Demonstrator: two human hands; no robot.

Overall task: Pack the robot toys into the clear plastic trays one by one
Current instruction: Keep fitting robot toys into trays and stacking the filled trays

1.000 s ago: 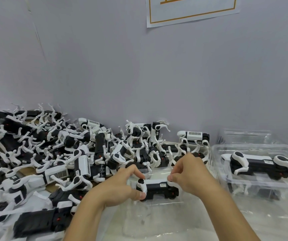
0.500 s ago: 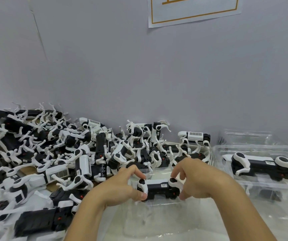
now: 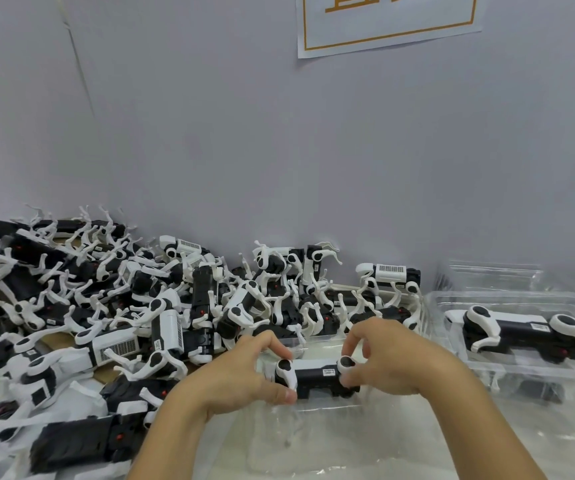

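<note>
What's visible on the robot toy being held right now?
The robot toy has a black body, a white top panel with a small label, and white legs with round black joints. It looks like hard plastic. It lies lengthwise over a clear plastic tray. The left hand pinches one end and the right hand the other.

Wall: the plain grey wall (image 3: 279, 150) fills my view ahead.
Notice: a white orange-bordered paper sign (image 3: 386, 26) hangs up top.
</note>
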